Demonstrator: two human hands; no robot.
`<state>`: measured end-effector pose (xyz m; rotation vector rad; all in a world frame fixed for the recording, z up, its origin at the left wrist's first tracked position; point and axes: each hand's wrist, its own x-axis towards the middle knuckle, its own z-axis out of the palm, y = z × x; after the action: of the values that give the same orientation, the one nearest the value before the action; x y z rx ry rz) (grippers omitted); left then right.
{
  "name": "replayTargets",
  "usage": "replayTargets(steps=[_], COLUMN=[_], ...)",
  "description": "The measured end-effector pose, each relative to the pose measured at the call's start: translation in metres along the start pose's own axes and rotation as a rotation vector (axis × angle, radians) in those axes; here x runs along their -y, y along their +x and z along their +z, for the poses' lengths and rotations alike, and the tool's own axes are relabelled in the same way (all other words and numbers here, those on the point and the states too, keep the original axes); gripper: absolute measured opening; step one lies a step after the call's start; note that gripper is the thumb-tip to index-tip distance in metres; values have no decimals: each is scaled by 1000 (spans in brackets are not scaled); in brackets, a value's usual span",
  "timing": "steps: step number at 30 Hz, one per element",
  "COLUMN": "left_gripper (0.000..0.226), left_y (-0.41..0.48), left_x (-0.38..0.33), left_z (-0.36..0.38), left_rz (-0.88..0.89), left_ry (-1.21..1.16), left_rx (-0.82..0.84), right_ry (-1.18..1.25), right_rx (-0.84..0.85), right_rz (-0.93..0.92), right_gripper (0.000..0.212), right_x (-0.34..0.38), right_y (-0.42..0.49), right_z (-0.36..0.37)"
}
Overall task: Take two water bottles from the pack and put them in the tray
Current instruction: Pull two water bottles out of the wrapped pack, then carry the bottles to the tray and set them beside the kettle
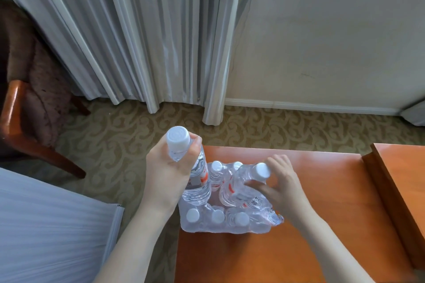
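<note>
A shrink-wrapped pack of water bottles (pixel 220 223) with white caps sits at the near left corner of the orange wooden table (pixel 322 225). My left hand (pixel 165 172) grips the neck of one clear bottle (pixel 197 181), lifted upright above the pack's left side. Over the pack's right side, my right hand (pixel 280 184) is wrapped around a second bottle (pixel 243 186), which tilts to the right and is partly out of the torn wrap. No tray can be identified for certain.
A raised orange wooden piece (pixel 400 181) stands along the table's right side. A chair (pixel 30 110) sits at the left on patterned carpet, white bedding (pixel 46 225) lies at lower left, and grey curtains (pixel 149 41) hang behind.
</note>
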<state>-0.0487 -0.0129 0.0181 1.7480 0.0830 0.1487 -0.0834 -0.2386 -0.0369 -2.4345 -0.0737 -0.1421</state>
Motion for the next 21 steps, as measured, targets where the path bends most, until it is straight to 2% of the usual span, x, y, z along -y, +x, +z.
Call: replayTargets(steps=[2, 4, 7, 13, 18, 21], left_gripper=[15, 15, 15, 15, 21, 26], left_y=[2, 4, 7, 9, 7, 0], left_x=[-6, -14, -29, -58, -83, -103], left_z=[0, 0, 2, 10, 28, 47], left_rz=[15, 28, 56, 123, 160, 222], left_ry=[-2, -8, -2, -15, -30, -12], left_rx=[20, 46, 74, 157, 239, 309], right_ry=[168, 323, 451, 351, 270, 212], right_rx=[-69, -82, -106, -276, -338, -366], right_rz=[27, 55, 71, 34, 26, 25], right_gripper=[27, 34, 24, 31, 46, 44], right_x=[20, 37, 64, 98, 113, 112], right_y=[4, 7, 11, 12, -3, -18], right_z=[-17, -30, -46, -76, -116, -141])
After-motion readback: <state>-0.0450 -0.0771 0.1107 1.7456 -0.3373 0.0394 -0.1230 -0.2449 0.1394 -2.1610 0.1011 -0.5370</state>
